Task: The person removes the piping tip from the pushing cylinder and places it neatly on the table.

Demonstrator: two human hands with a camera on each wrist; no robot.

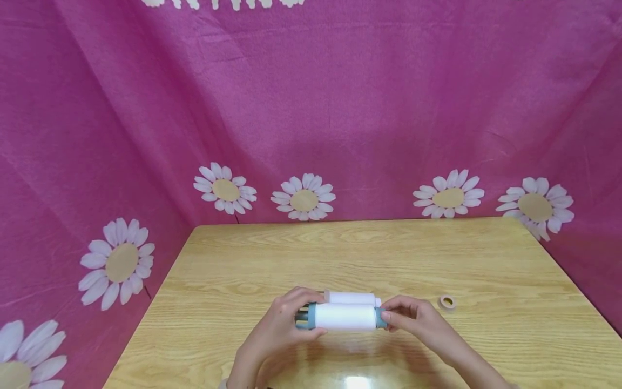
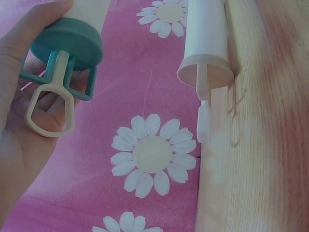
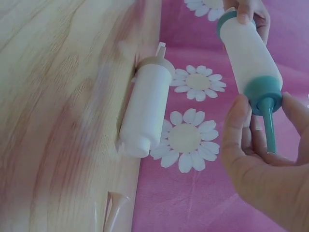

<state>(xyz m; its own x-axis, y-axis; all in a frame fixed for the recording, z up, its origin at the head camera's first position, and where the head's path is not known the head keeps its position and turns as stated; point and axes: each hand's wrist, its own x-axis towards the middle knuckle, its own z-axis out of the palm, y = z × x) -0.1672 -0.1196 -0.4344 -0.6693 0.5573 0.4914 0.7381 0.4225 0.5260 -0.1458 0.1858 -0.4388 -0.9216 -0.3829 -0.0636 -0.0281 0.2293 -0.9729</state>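
The left hand grips the white tube with green ends at its left end, above the table; the right hand pinches its right-end green cap. Just on the far side lies a second white tube; a beige ring sits to the right. Only the left wrist view shows the cream pull loop clearly; the right wrist view reveals the green nozzle, hidden from the head view.
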